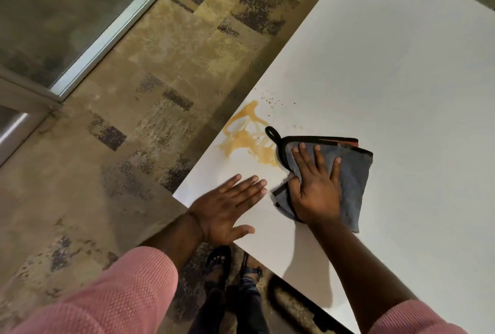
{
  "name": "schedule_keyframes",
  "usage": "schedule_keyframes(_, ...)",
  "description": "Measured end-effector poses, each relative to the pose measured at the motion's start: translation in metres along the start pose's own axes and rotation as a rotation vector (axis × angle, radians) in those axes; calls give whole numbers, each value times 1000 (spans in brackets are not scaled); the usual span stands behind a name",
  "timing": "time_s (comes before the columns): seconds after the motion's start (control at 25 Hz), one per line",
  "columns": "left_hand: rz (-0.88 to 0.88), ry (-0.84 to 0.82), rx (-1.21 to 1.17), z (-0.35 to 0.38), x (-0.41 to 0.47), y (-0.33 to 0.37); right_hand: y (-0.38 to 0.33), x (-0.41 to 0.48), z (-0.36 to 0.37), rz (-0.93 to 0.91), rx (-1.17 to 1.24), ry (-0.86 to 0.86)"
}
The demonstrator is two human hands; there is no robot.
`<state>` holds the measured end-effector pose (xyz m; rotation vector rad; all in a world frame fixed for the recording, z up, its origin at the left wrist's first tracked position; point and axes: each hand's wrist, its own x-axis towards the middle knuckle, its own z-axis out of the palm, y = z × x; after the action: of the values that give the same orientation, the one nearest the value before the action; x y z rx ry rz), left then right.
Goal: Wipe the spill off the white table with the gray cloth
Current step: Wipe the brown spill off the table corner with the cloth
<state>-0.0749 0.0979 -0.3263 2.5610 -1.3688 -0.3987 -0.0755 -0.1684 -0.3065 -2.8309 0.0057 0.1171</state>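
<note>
A tan, streaky spill point(247, 137) lies near the left edge of the white table point(401, 66), with small dark specks just beyond it. The gray cloth point(353, 173), folded, black-edged and with a black hanging loop, lies to the right of the spill and touches its right fringe. My right hand point(316, 186) presses flat on the cloth, thumb hooked around its near-left fold. My left hand point(227, 207) rests flat on the bare table near the corner, fingers spread, holding nothing.
The table's left edge runs diagonally; its corner sits just left of my left hand. Patterned brown carpet point(160, 79) lies beyond, with a glass partition and metal frame point(112, 28) at the far left. My feet point(230, 266) stand below the near edge.
</note>
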Motion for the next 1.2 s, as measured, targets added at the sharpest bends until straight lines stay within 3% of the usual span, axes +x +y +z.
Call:
schedule_keyframes(0.28,5,19,16,5,0,-1,-8,49,2,132,-17,16)
schedule_keyframes(0.48,3,31,55,2,1,2,-5,18,9,-117,-7,28)
schedule_keyframes(0.6,-23,66,65,0,-5,6,5,3,7,-137,-28,18)
schedule_keyframes(0.76,-420,122,8,6,-24,17,-13,30,9,-19,-38,32)
schedule_keyframes(0.92,-809,222,-105,3,-8,35,-32,6,17,-142,-18,10)
schedule_keyframes(1.04,-897,230,-129,-1,4,35,-23,-23,18,-220,-25,-21)
schedule_keyframes(1.2,-898,252,-136,3,5,32,-32,18,13,-65,-38,-7)
